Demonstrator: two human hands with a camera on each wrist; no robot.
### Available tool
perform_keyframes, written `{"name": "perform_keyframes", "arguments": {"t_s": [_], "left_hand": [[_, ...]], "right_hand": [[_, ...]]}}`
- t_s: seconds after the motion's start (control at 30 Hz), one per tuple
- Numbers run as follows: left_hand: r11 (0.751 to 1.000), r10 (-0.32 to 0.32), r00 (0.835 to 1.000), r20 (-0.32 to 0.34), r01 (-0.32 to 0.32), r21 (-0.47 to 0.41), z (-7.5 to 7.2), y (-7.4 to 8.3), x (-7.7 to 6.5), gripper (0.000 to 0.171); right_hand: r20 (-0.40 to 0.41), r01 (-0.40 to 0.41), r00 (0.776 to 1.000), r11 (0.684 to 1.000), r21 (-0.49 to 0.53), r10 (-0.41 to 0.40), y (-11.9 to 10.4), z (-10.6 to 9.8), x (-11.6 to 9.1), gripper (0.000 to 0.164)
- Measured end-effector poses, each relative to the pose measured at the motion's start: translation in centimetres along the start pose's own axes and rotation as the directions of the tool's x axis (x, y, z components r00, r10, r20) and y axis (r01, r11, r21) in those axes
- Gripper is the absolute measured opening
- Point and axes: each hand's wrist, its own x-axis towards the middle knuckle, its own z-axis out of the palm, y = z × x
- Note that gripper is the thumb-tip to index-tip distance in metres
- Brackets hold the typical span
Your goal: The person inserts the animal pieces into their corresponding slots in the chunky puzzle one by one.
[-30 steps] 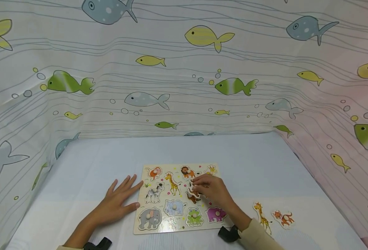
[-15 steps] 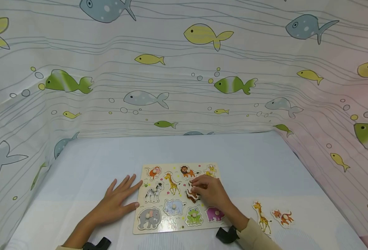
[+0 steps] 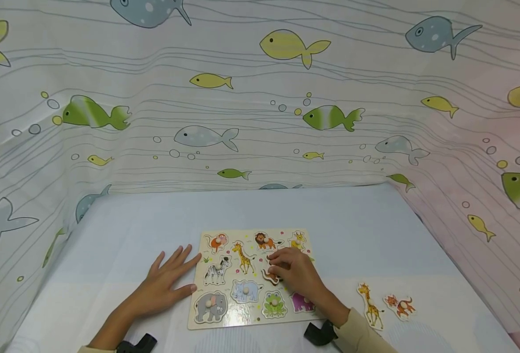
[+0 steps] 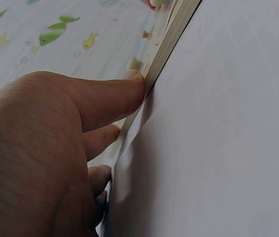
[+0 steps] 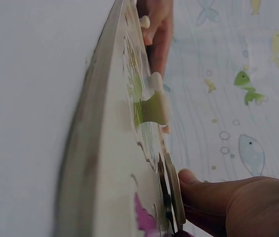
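Note:
A wooden peg puzzle board [image 3: 239, 318] with animal pictures lies on the table. My left hand [image 3: 165, 285] lies spread at its left side; in the left wrist view the thumb tip [image 4: 135, 91] presses the board's edge [image 4: 166, 49]. Over the right-middle part of the board, my right hand [image 3: 301, 272] pinches a brown animal puzzle piece [image 3: 269, 276], its kind mostly covered by the fingers. In the right wrist view this thin wooden piece [image 5: 175, 190] stands slightly off the board face, with the thumb against it.
To the board's right lie a loose giraffe piece [image 3: 369, 305] and an orange tiger-like piece [image 3: 400, 307]. Knobbed pieces such as the elephant [image 3: 211, 311], frog [image 3: 274, 308] and lion [image 3: 265, 240] sit on the board. A fish-print cloth [image 3: 251, 113] stands behind the table.
My right hand has shifted slightly over the board, and less of the brown piece's picture shows beside the fingers. The left hand keeps its place at the board's edge.

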Motion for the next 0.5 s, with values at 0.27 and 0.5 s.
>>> {"name": "perform_keyframes", "arguments": {"t_s": [0.27, 0.5], "left_hand": [[1.0, -0.008, 1.0, 0.012, 0.008, 0.001, 0.03, -0.06, 0.11, 0.07], [1.0, -0.008, 1.0, 0.016, 0.008, -0.001, -0.2, 0.12, 0.12, 0.07]], "right_hand": [[-0.013, 0.066, 0.998, 0.997, -0.034, -0.067, 0.04, 0.12, -0.11, 0.007], [-0.009, 0.08, 0.997, 0.996, -0.032, -0.08, -0.12, 0.09, -0.12, 0.006]]}}
